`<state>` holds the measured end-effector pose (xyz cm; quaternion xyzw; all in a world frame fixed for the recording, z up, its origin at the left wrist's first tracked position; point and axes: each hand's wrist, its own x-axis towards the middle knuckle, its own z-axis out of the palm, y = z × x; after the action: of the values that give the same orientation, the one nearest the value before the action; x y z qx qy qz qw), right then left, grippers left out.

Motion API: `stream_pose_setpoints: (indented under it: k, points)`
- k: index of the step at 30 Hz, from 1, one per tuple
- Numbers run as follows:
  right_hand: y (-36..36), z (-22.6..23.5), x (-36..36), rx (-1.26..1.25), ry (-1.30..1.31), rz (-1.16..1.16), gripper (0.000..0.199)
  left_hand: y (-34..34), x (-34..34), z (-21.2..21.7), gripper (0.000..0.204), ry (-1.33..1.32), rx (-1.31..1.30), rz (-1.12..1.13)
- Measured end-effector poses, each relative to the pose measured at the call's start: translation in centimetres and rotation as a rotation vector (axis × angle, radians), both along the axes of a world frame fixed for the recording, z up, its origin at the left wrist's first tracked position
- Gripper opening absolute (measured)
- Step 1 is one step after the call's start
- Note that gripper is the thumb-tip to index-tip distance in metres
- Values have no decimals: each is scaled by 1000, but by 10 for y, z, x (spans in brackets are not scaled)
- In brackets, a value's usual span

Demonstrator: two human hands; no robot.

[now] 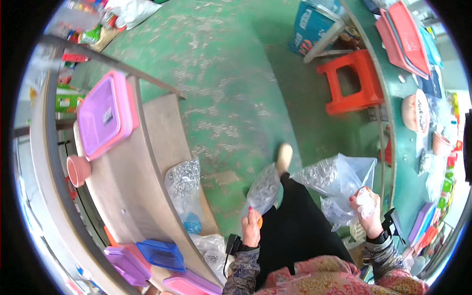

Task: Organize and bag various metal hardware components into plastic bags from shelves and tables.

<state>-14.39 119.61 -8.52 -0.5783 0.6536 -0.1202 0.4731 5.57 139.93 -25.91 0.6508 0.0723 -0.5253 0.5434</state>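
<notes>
— What's the person doing there, standing on the green floor (221, 73) between the two benches?

— Carrying stock, by the look of it. The bench (128, 187) on the left has purple trays (104, 114) at its far end; the green table (400, 162) runs along the right.

— And the hands?

— The right hand (366, 209) is closed round the neck of a big clear bag (334, 179) of small metal parts, hanging at the right of the legs. The left hand (251, 223) pinches a smaller bag (263, 189) of the same bits, plus something orange I can't make out.

— What next?

— I'd judge both bags need setting down on a surface, kept upright so nothing spills.
</notes>
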Motion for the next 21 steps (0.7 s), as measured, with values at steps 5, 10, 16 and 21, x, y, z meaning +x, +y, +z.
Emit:
stream_pose_setpoints:
  k: [5, 10, 16, 21]
  points:
    - [-60, 50, -27, 128, -257, -353, 8, -143, 13, 125, 38, -36, -120, -270]
    - [-126, 67, -1, 227, -458, -535, 6, -255, 59, 211, 40, -84, -273, -325]
    - [-247, 93, 53, -110, -294, -60, 7, -401, 149, 295, 43, -178, -365, -361]
    - [-379, 119, 134, -77, -333, -197, 9, -533, 237, 336, 42, -105, -566, -552]
